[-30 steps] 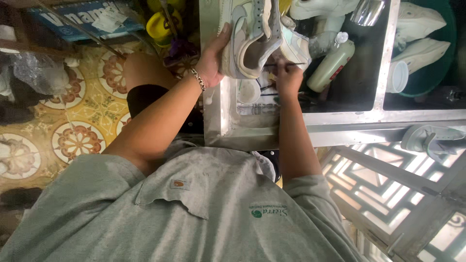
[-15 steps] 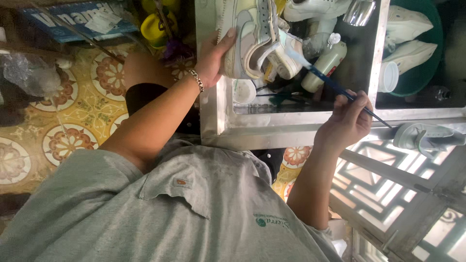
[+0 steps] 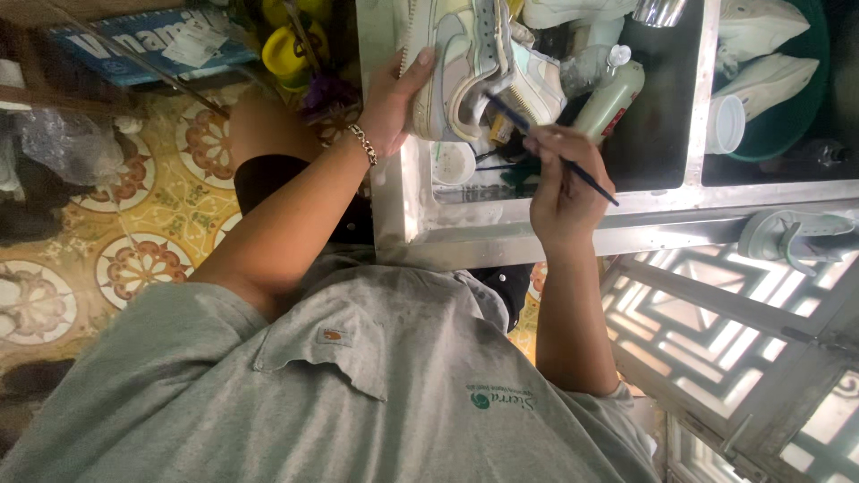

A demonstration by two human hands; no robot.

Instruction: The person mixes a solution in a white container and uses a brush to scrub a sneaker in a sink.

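My left hand [image 3: 394,100] grips a white and pale pastel sneaker [image 3: 461,63], holding it on its side over a metal tray table [image 3: 537,234]. My right hand [image 3: 564,183] holds a thin dark blue brush [image 3: 550,148] like a pen, its tip touching the sneaker's sole edge. A bead bracelet sits on my left wrist. A white bottle with a red label [image 3: 608,97] lies just right of the sneaker. My grey shirt fills the lower view.
A white cup [image 3: 725,125] and a green basin holding white shoes [image 3: 769,63] sit at the right. Another pale shoe [image 3: 792,237] rests on the tray's rim. A patterned tile floor [image 3: 134,224], yellow cups [image 3: 286,49] and a white lattice [image 3: 734,340] surround me.
My right hand swung out to the right with the brush, then came back in; the brush tip is on the sneaker again. The left hand kept hold of the sneaker.
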